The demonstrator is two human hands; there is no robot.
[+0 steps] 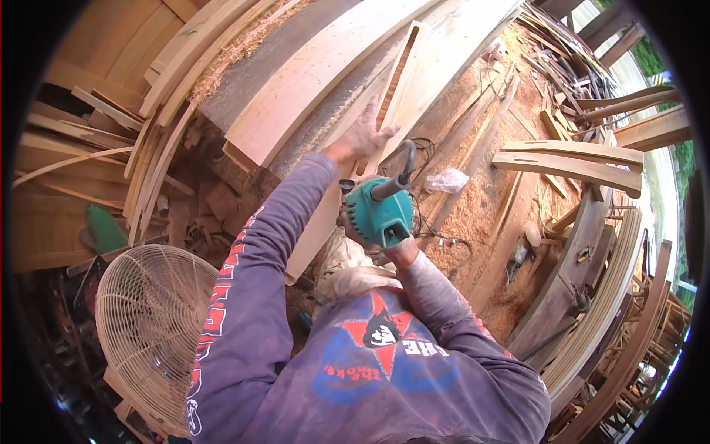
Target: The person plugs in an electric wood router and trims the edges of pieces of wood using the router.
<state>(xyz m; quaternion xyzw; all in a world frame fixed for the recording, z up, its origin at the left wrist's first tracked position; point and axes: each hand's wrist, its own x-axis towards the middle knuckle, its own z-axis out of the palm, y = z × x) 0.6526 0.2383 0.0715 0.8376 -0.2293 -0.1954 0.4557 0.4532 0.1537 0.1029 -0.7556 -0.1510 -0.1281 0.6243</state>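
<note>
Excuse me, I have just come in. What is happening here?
A person's right hand holds a teal power tool by its near end. The left hand, spread open, rests on a slotted wooden piece just beyond it. Whether the tool runs cannot be told. Sawdust lies to the right; a fan stands at left.

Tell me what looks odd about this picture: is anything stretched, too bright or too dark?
Head view: a black rounded border frames a wide, distorted scene; I can't tell whether the stacked boards are truly curved or bent by the lens. Head view: the ground outside is washed out by daylight. Head view: darkness swallows detail left of the fan, while the teal power tool looks clear.
</note>
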